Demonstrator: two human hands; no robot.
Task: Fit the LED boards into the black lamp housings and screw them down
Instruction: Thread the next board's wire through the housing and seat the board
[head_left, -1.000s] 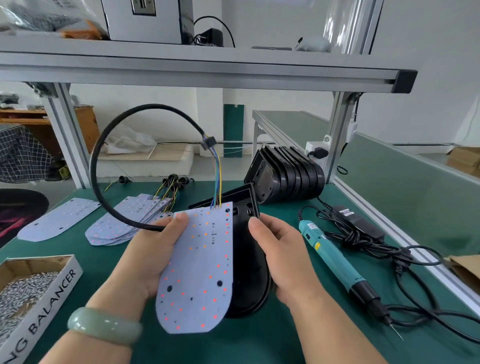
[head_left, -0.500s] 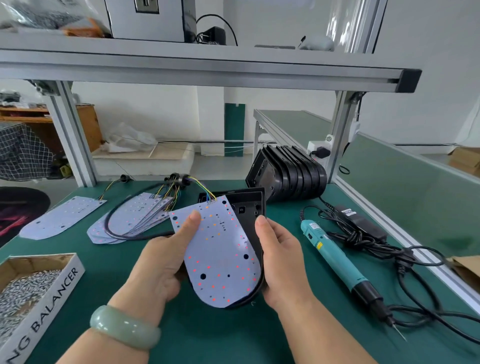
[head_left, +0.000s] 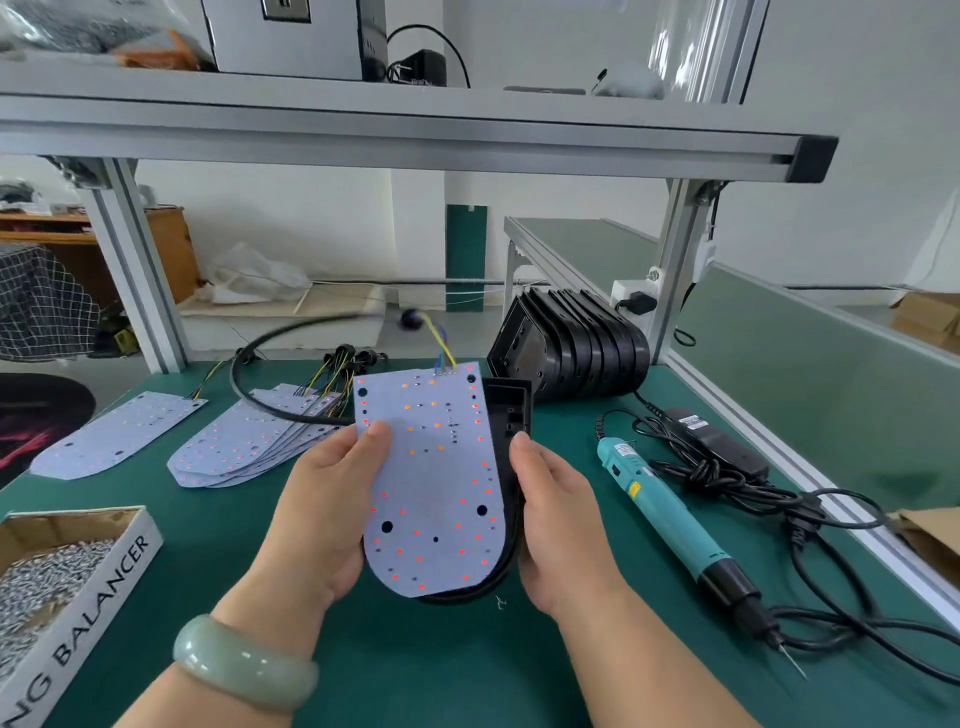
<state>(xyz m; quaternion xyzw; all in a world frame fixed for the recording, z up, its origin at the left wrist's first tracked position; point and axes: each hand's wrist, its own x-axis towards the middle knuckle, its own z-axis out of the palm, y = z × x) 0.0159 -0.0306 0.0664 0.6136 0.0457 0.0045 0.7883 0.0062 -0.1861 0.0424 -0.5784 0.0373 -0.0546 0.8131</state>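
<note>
A white LED board (head_left: 434, 478) with red and orange dots lies tilted over a black lamp housing (head_left: 511, 421) on the green mat. My left hand (head_left: 322, 509) pinches the board's left edge, thumb on top. My right hand (head_left: 558, 519) grips the housing's right side. Coloured wires and a black cable (head_left: 270, 364) run from the board's far end and loop to the left. Most of the housing is hidden under the board.
A fan of spare LED boards (head_left: 244, 441) and a single board (head_left: 114, 436) lie at the left. Stacked black housings (head_left: 571, 353) stand behind. A teal electric screwdriver (head_left: 675, 525) and tangled cords (head_left: 753, 478) lie right. A carton of screws (head_left: 47, 571) sits front left.
The board has swung from angled leftward to lengthwise over the housing. The cable loop dropped, then its far end rose again behind the board. Both hands kept their hold.
</note>
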